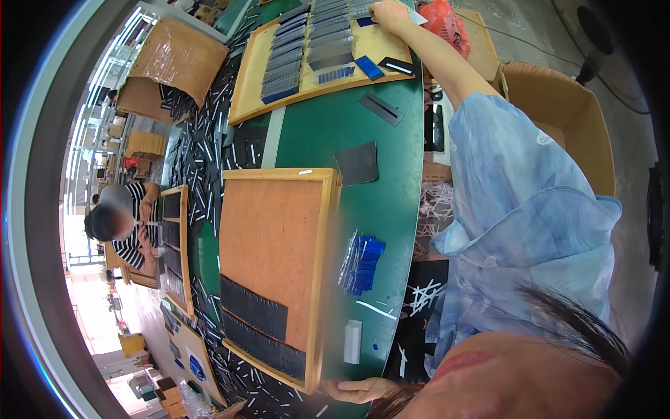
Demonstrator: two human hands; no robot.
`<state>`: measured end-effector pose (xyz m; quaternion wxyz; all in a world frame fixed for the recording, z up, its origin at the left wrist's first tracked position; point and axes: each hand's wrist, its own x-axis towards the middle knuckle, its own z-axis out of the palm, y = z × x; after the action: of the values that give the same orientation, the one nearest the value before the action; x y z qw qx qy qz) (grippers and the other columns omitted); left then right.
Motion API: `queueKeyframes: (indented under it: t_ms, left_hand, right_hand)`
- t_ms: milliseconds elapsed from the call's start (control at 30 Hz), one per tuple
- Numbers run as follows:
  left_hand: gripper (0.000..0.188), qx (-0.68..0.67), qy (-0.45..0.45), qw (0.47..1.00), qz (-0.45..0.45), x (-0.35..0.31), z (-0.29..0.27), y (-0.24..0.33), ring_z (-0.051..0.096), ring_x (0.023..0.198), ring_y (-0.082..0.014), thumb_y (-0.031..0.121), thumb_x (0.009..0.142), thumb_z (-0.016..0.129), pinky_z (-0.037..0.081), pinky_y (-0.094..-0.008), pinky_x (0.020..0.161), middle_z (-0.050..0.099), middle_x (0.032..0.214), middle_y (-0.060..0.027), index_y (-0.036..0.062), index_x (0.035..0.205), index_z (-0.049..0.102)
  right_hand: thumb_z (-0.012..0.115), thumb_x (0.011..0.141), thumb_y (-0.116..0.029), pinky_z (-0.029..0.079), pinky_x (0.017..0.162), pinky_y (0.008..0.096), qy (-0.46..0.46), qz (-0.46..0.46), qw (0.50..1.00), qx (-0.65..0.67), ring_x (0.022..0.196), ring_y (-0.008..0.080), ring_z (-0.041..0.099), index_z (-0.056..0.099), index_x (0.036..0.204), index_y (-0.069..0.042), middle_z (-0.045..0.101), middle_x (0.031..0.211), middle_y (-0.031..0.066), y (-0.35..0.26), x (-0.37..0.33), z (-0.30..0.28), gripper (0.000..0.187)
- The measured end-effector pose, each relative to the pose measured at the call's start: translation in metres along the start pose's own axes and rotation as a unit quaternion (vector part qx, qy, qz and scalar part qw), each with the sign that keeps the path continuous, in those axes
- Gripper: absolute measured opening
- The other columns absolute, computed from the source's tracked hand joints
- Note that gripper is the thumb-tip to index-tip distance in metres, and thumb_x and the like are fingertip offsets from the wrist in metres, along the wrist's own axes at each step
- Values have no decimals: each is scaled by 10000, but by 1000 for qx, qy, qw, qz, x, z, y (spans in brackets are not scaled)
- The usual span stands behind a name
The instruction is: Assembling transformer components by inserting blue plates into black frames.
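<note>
My right hand (388,14) reaches to the far end of a yellow-bottomed wooden tray (251,77) at the top. Its fingers are bent together beside a small dark blue piece (365,21); what they grip is too small to make out. Rows of thin grey strips (285,59) stand packed in that tray, with a blue rectangular piece (370,68) and a black slotted piece (399,65) lying near its edge. At the bottom, my left hand (359,390) has its fingers stretched out by the corner of a second wooden tray (269,216), which holds two rows of black strips (255,311).
On the green table (307,140) lie a dark square sheet (357,163), a grey slotted plate (381,109), a bundle of blue strips (363,264) and a white block (353,342). Loose black strips (199,150) are heaped beyond. A co-worker (125,220) works opposite. A cardboard box (558,105) stands behind my arm.
</note>
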<state>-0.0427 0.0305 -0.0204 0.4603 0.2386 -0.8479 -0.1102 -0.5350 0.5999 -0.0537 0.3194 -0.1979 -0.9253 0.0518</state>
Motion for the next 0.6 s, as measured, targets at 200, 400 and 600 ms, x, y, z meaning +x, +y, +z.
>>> queueKeyframes:
  t_ms: [200,400,600]
  left_hand:
    - [377,-35,-19,999,-7,-5,12,-5,575,935,-373,254,972,395,452,-439,851,598,1025,-232,-71,1048,572]
    - [376,-67,-31,997,8,0,19,-12,561,966,-359,248,979,377,441,-430,872,580,1059,-227,-71,1074,553]
    - [376,-73,-34,997,9,-1,21,-17,548,997,-345,243,987,360,430,-422,893,562,1092,-221,-70,1101,534]
  right_hand:
    - [691,733,-202,507,740,417,-18,-3,1000,-16,874,318,626,675,918,-159,556,1013,142,-20,-4,-31,191]
    - [701,704,-170,510,733,419,-4,-39,999,-20,878,317,633,644,879,-103,606,961,139,-7,-3,-41,196]
    - [664,716,-152,516,721,423,-20,-70,996,-45,854,332,637,626,890,-81,623,940,149,-7,-2,-42,192]
